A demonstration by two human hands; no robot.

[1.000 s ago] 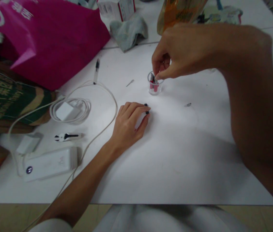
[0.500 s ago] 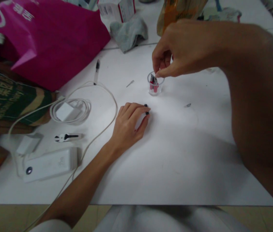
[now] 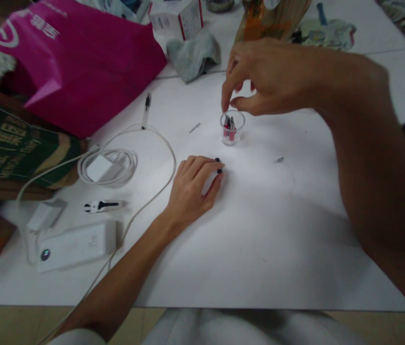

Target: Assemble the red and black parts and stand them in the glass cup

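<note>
A small clear plastic cup [image 3: 231, 139] stands upright on the white table. Several small red pieces with dark and silvery tips [image 3: 229, 128] stand inside it. Just above the rim is my right hand [image 3: 254, 79], its index finger and thumb apart with nothing visible between them. My left hand [image 3: 193, 189] rests on the table nearer to me. A small black piece [image 3: 219, 165] is at its fingertips, partly covered by a finger. To the right lies a tiny clear piece with a dark end [image 3: 279, 160], and a thin pale sliver [image 3: 195, 127] lies left of the cup.
A white cable [image 3: 168, 148] loops across the left side, near a power bank [image 3: 76, 245], nail clippers [image 3: 102, 206], a white charger [image 3: 102, 167] and a pen [image 3: 146, 112]. Behind are a magenta bag [image 3: 98, 62], a grey cloth [image 3: 193, 57] and a box [image 3: 175, 19].
My right index finger and thumb have moved apart and lifted slightly off the cup's rim. My left hand stays on the black piece. The whole view has shifted a little.
</note>
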